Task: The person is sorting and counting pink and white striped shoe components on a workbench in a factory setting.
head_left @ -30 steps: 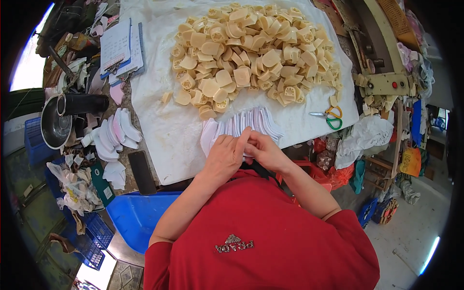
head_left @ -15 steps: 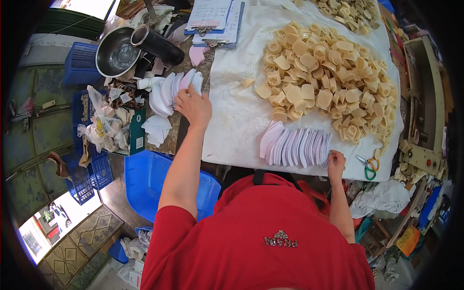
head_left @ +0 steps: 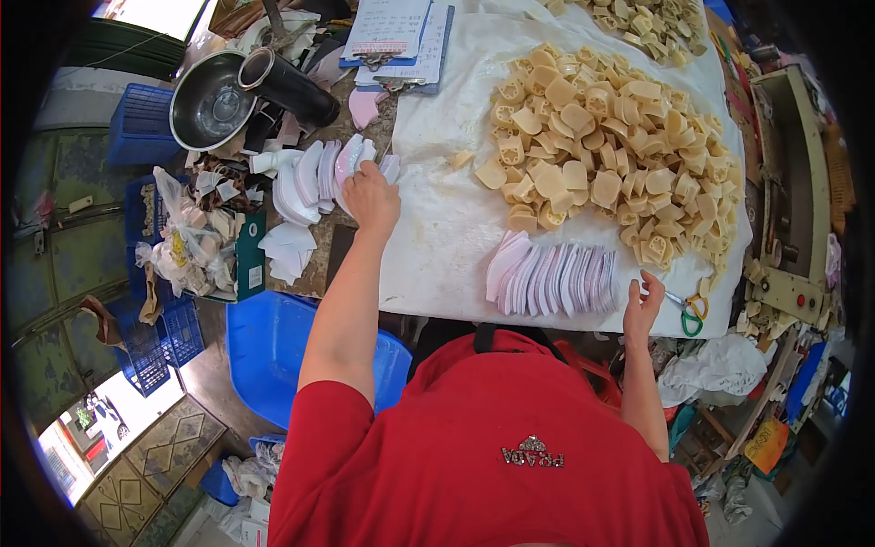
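Observation:
At the table's left side, my left hand (head_left: 372, 196) is closed round part of a bundle of curved white and pale pink cut pieces (head_left: 314, 173); its fingertips are partly hidden among them. A long row of similar thin pieces (head_left: 551, 276) stands on edge near the front of the white-covered table. Just right of that row is my right hand (head_left: 643, 305), raised slightly, with fingers bent and apart and nothing seen in them. Scissors with green and orange handles (head_left: 693, 317) lie beside it.
A big heap of beige molded pieces (head_left: 602, 137) covers the table's middle and right. Clipboards (head_left: 396, 50) lie at the back left, near a metal bowl (head_left: 214, 100) and a dark cylinder (head_left: 290, 87). A blue plastic chair (head_left: 264, 356) stands below the left edge.
My right hand has come away from the row's right end, moving right, and its fingers have spread. My left hand remains at the left bundle, whose pieces have spread slightly around it.

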Tool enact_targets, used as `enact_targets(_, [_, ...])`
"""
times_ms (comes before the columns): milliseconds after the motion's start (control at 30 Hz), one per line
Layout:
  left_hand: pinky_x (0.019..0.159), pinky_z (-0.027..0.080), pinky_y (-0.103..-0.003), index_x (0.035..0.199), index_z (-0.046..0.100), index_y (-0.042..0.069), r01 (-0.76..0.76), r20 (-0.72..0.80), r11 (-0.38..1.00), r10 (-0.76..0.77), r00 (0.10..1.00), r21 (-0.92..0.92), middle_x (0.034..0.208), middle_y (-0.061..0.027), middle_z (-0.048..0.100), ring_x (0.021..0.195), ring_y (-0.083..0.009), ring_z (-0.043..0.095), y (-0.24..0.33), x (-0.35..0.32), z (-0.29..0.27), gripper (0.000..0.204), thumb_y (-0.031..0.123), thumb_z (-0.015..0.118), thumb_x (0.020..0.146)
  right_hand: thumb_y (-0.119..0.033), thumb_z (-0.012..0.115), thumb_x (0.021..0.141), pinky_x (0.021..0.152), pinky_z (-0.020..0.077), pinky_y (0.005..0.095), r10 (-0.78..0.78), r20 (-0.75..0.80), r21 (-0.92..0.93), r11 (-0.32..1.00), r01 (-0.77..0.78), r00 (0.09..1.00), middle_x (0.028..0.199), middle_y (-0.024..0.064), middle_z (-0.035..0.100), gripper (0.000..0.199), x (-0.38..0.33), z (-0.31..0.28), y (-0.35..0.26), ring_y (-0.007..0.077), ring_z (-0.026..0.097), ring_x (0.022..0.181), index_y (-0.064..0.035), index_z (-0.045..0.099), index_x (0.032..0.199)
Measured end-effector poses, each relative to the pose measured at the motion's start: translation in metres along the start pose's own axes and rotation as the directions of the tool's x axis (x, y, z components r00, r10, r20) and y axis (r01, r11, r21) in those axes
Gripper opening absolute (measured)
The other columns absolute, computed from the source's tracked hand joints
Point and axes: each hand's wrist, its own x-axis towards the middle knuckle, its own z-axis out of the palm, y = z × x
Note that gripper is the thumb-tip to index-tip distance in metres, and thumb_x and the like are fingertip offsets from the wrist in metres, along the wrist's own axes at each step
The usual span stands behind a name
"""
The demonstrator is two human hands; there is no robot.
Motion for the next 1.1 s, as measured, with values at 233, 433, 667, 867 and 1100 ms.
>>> enact_targets(233, [0.087,0.039,-0.041,0.11,0.048,-0.003,-0.002,0.07,0.738,0.066,0.995,-0.675,0.099,-0.0206,0.055,0.097,-0.0361,0.05,0.043,-0.042,-0.038,0.041,0.01,0.061,0.073,-0.007,0.054,0.086,0.07,0.0446,0.0255,-0.253,0.197,0.311,0.932,0.185,0.947,0.08,0.0078,0.06,0.013,-0.001,0.007,-0.128,0.0139,0.056,0.073,0.0021,0.057,0.094])
enact_targets(433, [0.079,0.045,-0.036,0.123,0.039,-0.001,0.043,0.24,0.551,0.291,0.926,-0.833,0.104,-0.0205,0.053,0.096,-0.0304,0.057,0.099,-0.111,-0.074,0.047,-0.003,0.054,0.078,-0.014,0.052,0.09,0.07,0.0432,0.023,-0.201,0.649,0.53,0.812,-0.246,0.734,0.084,0.0035,0.058,0.018,-0.019,0.043,-0.202,0.0093,0.054,0.077,0.0011,0.056,0.099])
enact_targets(667, [0.066,0.044,-0.042,0.128,0.034,-0.001,-0.426,-0.056,0.701,0.485,0.873,-0.572,0.091,-0.0192,0.049,0.079,-0.036,0.052,0.113,-0.136,-0.071,0.063,-0.004,0.058,0.07,-0.017,0.052,0.09,0.067,0.0417,0.0218,-0.238,0.758,0.464,0.851,-0.247,0.608,0.078,0.0015,0.057,0.018,-0.019,0.033,-0.2,0.0075,0.05,0.073,0.0012,0.055,0.092])
enact_targets(867, [0.064,0.041,-0.04,0.13,0.031,-0.003,-0.512,-0.052,0.741,0.547,0.836,-0.434,0.089,-0.0174,0.048,0.074,-0.0329,0.049,0.115,-0.141,-0.069,0.067,-0.004,0.057,0.068,-0.014,0.053,0.088,0.061,0.0394,0.0216,-0.189,0.812,0.379,0.89,-0.253,0.552,0.072,0.0001,0.053,0.015,-0.014,0.028,-0.195,0.0065,0.046,0.066,0.0003,0.054,0.084])
enact_targets(1100, [0.074,0.041,-0.04,0.131,0.031,-0.001,-0.374,0.037,0.631,0.539,0.841,-0.68,0.096,-0.0186,0.049,0.086,-0.032,0.051,0.119,-0.14,-0.079,0.063,-0.002,0.055,0.072,-0.013,0.052,0.086,0.053,0.0345,0.0204,-0.238,0.772,0.528,0.756,-0.387,0.589,0.068,-0.0011,0.051,0.015,-0.016,0.035,-0.182,0.0048,0.042,0.06,0.0008,0.055,0.082])
